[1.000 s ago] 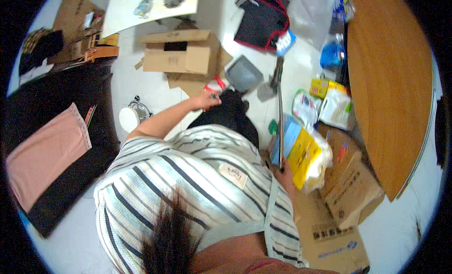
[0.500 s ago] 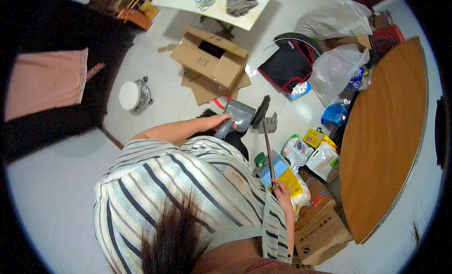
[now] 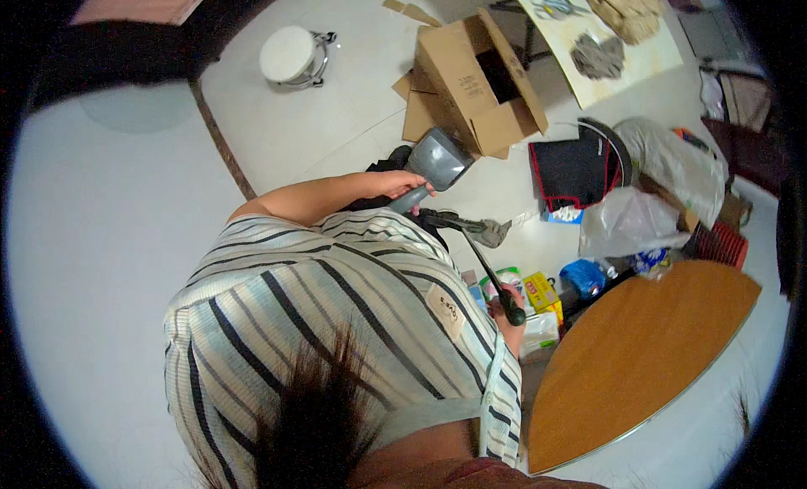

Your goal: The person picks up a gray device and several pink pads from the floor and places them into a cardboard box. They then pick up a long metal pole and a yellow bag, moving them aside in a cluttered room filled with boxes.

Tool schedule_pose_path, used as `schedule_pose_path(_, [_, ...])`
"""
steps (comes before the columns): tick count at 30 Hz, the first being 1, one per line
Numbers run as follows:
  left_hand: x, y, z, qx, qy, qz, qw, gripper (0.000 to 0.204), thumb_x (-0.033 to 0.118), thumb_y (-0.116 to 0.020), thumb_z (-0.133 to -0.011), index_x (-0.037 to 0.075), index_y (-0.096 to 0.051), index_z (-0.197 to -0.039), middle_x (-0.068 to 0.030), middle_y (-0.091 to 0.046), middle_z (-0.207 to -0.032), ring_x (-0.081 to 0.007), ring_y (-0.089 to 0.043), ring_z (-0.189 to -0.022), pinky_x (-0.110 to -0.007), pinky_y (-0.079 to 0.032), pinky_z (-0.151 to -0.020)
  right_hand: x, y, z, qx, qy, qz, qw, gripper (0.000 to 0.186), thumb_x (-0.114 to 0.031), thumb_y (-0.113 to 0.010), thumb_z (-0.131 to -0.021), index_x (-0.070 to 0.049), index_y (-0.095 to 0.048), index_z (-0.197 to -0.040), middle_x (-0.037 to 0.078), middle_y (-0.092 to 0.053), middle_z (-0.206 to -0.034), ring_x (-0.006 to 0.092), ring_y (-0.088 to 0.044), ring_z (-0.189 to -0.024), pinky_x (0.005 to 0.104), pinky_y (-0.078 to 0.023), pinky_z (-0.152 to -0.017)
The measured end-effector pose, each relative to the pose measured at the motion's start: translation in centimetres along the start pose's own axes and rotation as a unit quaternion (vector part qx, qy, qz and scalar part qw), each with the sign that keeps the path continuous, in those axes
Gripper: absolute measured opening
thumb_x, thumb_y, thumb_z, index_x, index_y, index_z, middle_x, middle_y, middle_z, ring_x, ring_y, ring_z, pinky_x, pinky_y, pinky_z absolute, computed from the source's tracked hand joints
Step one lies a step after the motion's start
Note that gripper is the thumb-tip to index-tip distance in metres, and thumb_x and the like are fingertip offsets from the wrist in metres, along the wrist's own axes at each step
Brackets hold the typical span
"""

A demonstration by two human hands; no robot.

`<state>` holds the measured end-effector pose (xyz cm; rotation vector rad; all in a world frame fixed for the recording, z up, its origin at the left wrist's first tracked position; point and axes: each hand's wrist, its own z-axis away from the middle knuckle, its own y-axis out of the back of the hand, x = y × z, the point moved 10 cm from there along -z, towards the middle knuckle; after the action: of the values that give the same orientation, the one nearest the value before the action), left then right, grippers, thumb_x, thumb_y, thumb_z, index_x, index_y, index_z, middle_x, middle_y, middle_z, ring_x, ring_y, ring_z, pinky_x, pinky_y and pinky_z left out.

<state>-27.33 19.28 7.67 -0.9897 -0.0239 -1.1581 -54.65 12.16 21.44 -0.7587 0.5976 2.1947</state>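
Observation:
My left hand (image 3: 407, 185) is closed round the handle of a grey dustpan (image 3: 440, 158), whose pan lies beside a cardboard box. In my right hand (image 3: 511, 306) is a small broom (image 3: 482, 258), gripped near the black end of its stick. Its dark bristle head lies low, between my body and a crumpled grey cloth (image 3: 493, 232) on the floor. The bristles are partly hidden by my clothing and dark shoes, so whether they touch the cloth I cannot tell.
An open cardboard box (image 3: 458, 81) stands ahead, near a white stool (image 3: 288, 55). Scissors (image 3: 556, 5) lie on a pale table (image 3: 647, 68). To the right are a black red-edged bag (image 3: 572, 171), plastic bags (image 3: 632, 224), packages and a brown wooden tabletop (image 3: 643, 363).
My view has swung to the right and nearer the floor items. The broom head has come closer to my feet, and its stick end now points up toward me. Both hands keep their hold.

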Motion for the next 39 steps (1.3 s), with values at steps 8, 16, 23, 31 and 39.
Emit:
schedule_pose_path(8, [3.8,2.3,3.4,-0.022,-0.096,-0.089,0.991,0.047,-0.002,-0.051,-0.078,0.009,-0.04,-0.123,-0.0052,-0.06,-0.099,-0.0116,-0.056,-0.086,-0.024,-0.044,-0.07,-12.0,-4.4,-1.0,0.056,0.252,0.341,0.904,0.027,-0.009,-0.067,-0.07,-0.006,-0.056,-0.095,0.014,-0.054,-0.093,0.0267,-0.054,-0.085,0.0323,-0.043,-0.074])
schedule_pose_path(16, [10.8,6.4,8.6,0.293,-0.367,-0.456,0.756,0.031,0.013,-0.071,-0.068,0.004,-0.057,-0.094,-0.0058,-0.05,-0.094,-0.0136,-0.053,-0.082,-0.025,-0.042,-0.077,-21.1,-7.5,0.1,0.071,0.29,0.222,0.928,0.033,-0.025,-0.065,-0.078,-0.002,-0.056,-0.098,0.01,-0.063,-0.092,0.0194,-0.059,-0.08,0.0283,-0.045,-0.075])
schedule_pose_path(23, [12.8,5.9,7.2,0.332,-0.321,-0.356,0.813,0.045,0.026,-0.074,-0.068,0.007,-0.044,-0.095,-0.0084,-0.052,-0.08,-0.0209,-0.05,-0.071,-0.03,-0.041,-0.065,-31.7,-10.8,1.0,0.028,0.419,0.173,0.891,0.03,-0.023,-0.065,-0.077,-0.001,-0.059,-0.097,0.012,-0.06,-0.092,0.0182,-0.056,-0.08,0.0276,-0.044,-0.074])
schedule_pose_path(31, [15.1,6.7,8.8,0.405,-0.353,-0.439,0.72,0.024,0.007,-0.045,-0.078,0.009,-0.045,-0.101,-0.0106,-0.049,-0.104,-0.0282,-0.048,-0.098,-0.034,-0.041,-0.08,-36.7,-16.2,1.8,-0.018,0.463,0.113,0.879,0.025,-0.017,-0.071,-0.07,-0.005,-0.061,-0.09,0.008,-0.063,-0.079,0.0129,-0.06,-0.07,0.024,-0.047,-0.062])
schedule_pose_path(39, [19.6,0.4,13.0,0.446,-0.412,-0.539,0.584,0.043,0.01,-0.051,-0.074,0.007,-0.036,-0.115,-0.0144,-0.044,-0.111,-0.0318,-0.045,-0.104,-0.038,-0.04,-0.084,-38.6,-18.3,5.6,-0.033,0.6,0.224,0.767,0.028,-0.01,-0.073,-0.066,-0.003,-0.059,-0.089,0.009,-0.063,-0.082,0.02,-0.063,-0.068,0.026,-0.049,-0.06])
